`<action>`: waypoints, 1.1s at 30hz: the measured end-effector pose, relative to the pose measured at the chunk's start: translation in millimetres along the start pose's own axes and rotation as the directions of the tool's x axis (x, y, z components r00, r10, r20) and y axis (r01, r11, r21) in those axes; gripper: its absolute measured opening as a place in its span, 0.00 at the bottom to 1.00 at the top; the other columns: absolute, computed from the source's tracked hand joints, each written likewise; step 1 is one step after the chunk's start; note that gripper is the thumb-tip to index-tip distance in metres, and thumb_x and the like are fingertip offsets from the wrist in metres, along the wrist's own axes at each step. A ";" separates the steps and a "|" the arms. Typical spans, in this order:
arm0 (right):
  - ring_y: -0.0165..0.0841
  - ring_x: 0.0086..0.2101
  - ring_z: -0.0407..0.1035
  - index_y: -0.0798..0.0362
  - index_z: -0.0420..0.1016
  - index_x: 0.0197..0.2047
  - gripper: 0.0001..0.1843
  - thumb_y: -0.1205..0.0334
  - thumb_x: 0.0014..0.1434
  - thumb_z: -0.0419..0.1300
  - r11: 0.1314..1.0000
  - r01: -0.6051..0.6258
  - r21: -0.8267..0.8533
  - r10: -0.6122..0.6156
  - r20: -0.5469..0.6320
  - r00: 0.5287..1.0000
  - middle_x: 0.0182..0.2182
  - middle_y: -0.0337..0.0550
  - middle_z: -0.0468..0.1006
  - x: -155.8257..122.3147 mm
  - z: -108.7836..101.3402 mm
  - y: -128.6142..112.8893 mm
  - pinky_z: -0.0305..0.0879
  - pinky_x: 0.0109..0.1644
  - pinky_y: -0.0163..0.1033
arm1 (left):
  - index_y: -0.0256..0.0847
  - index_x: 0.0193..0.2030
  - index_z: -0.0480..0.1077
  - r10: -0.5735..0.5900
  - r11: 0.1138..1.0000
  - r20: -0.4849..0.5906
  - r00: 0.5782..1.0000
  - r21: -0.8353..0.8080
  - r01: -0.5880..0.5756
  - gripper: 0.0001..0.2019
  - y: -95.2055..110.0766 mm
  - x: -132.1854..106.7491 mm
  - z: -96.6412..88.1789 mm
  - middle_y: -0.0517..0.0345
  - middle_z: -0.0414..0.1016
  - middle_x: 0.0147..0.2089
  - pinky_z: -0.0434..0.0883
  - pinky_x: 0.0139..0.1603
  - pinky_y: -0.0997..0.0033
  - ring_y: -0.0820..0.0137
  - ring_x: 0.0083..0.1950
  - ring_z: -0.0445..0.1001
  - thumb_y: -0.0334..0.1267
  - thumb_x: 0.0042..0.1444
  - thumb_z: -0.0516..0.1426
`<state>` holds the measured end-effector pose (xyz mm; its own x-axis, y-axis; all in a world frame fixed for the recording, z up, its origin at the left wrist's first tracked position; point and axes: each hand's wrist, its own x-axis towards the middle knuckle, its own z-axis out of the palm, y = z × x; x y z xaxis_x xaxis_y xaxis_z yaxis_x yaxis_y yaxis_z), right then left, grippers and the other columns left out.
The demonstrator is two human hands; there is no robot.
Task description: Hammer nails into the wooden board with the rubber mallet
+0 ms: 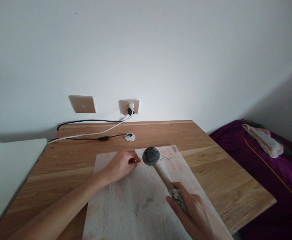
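Observation:
My right hand point(195, 208) is wrapped round the lower handle of a rubber mallet point(151, 156). The mallet has a dark round head, a pale wooden shaft and a worn, patchy grip. Its head is over the whitish wooden board point(118, 206), just right of my left hand point(122, 163). Thumb and fingers of my left hand are pinched together above the board's far part; what they hold, if anything, is too small to make out. Small thin grey pieces, probably nails point(148, 202), lie on the board, with more nails point(167, 158) near its far edge.
The board rests on a wooden desk point(225, 170). Black and white cables point(86, 135) run from a wall socket point(130, 107) and a round desk grommet point(129, 136) to the left. A white surface point(13, 173) borders the left side; purple cloth point(250, 166) lies right.

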<state>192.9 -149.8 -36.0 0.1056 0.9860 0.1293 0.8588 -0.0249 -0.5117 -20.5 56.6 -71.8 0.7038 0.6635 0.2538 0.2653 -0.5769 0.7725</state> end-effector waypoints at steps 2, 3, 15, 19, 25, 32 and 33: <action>0.41 0.29 0.84 0.48 0.75 0.52 0.27 0.38 0.76 0.44 1.000 -0.009 0.021 0.009 0.014 1.000 0.30 0.45 0.88 1.9 -2.9 -1.2 0.75 0.30 0.37 | 0.39 0.35 0.80 0.000 1.000 0.010 1.000 0.001 0.000 0.07 0.0 -0.5 -0.2 0.57 0.79 0.34 0.66 0.37 0.71 0.69 0.35 0.76 0.28 0.62 0.61; 0.41 0.28 0.83 0.48 0.74 0.52 0.26 0.39 0.76 0.45 0.999 -0.018 0.032 0.017 0.024 1.000 0.28 0.43 0.87 2.5 -4.1 -1.8 0.74 0.29 0.37 | 0.39 0.35 0.80 0.002 1.000 0.014 1.000 0.004 -0.002 0.07 0.2 -0.8 -0.4 0.57 0.80 0.35 0.67 0.37 0.71 0.69 0.36 0.76 0.28 0.63 0.61; 0.41 0.31 0.83 0.49 0.76 0.53 0.22 0.42 0.74 0.51 0.990 -0.087 0.107 0.082 0.044 0.996 0.30 0.42 0.86 -0.5 -3.1 -5.0 0.75 0.35 0.38 | 0.40 0.37 0.79 -0.035 0.998 0.012 0.999 0.045 0.034 0.03 2.3 -0.9 -2.3 0.59 0.77 0.34 0.67 0.38 0.71 0.68 0.35 0.74 0.30 0.60 0.63; 0.41 0.31 0.83 0.48 0.75 0.55 0.18 0.49 0.74 0.51 0.992 -0.073 0.099 0.064 0.091 0.994 0.29 0.41 0.86 1.6 -3.0 -7.4 0.75 0.35 0.38 | 0.41 0.36 0.77 -0.041 0.996 0.023 0.999 0.082 0.039 0.02 3.9 -0.9 -3.5 0.59 0.75 0.36 0.66 0.38 0.71 0.68 0.35 0.73 0.33 0.57 0.66; 0.42 0.29 0.83 0.49 0.76 0.54 0.22 0.44 0.75 0.50 0.998 -0.032 0.054 0.030 0.048 0.998 0.27 0.42 0.85 1.8 -0.6 -5.2 0.76 0.33 0.38 | 0.40 0.35 0.77 -0.051 0.996 0.022 0.998 0.068 0.049 0.02 3.0 -0.7 -2.8 0.59 0.74 0.35 0.66 0.37 0.71 0.68 0.35 0.72 0.33 0.58 0.66; 0.42 0.31 0.84 0.49 0.79 0.53 0.26 0.39 0.73 0.51 0.998 -0.056 0.036 0.055 0.020 0.998 0.28 0.44 0.87 2.9 -6.8 -6.0 0.78 0.35 0.38 | 0.40 0.35 0.81 -0.011 0.999 -0.004 1.000 0.044 0.011 0.06 1.8 -0.6 -2.4 0.57 0.79 0.34 0.67 0.39 0.70 0.68 0.36 0.75 0.34 0.64 0.64; 0.43 0.31 0.84 0.49 0.79 0.52 0.26 0.39 0.73 0.50 0.998 -0.054 0.031 0.053 0.016 0.998 0.28 0.44 0.87 2.8 -6.2 -5.9 0.78 0.35 0.38 | 0.40 0.36 0.82 -0.005 0.999 0.000 1.000 0.049 0.005 0.05 2.2 -0.5 -2.4 0.57 0.79 0.34 0.67 0.39 0.70 0.68 0.36 0.76 0.33 0.64 0.64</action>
<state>191.3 -147.9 -27.3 0.1430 0.9858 0.0882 0.8361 -0.0726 -0.5437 -21.8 56.1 -68.9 0.7023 0.6666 0.2499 0.3009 -0.5961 0.7444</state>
